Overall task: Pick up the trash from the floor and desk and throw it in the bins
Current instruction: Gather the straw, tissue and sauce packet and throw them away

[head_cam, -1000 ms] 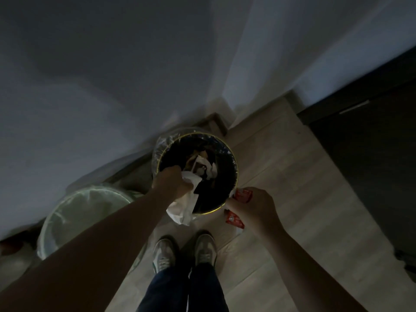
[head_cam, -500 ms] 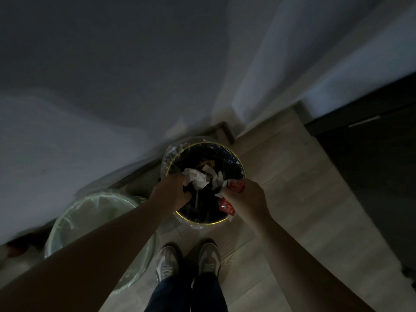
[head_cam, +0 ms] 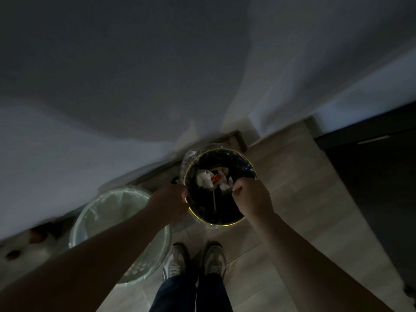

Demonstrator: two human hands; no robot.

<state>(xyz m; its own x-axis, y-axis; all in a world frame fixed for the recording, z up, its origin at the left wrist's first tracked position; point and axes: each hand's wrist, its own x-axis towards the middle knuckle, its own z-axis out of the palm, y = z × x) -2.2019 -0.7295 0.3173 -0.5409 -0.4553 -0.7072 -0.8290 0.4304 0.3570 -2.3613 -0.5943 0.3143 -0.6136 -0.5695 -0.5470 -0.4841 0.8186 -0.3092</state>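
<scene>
A black bin with a gold rim (head_cam: 216, 224) stands on the wood floor by the wall. Crumpled white tissue (head_cam: 203, 179) and a red wrapper (head_cam: 216, 177) lie inside it among other dim trash. My left hand (head_cam: 171, 199) hovers at the bin's left rim with loosely curled fingers and holds nothing. At the right rim, my right hand (head_cam: 252, 199) is just as loosely curled and empty.
A larger pale bin with a clear liner (head_cam: 90, 212) stands to the left, partly under my left forearm. My shoes (head_cam: 177, 262) are just in front of the bins. A dark cabinet (head_cam: 371, 176) lines the right side. Small blurred items lie at the far left.
Both hands moved over the black bin. The left hand let go of the white tissue and the right hand let go of the red wrappers; these now lie inside.
</scene>
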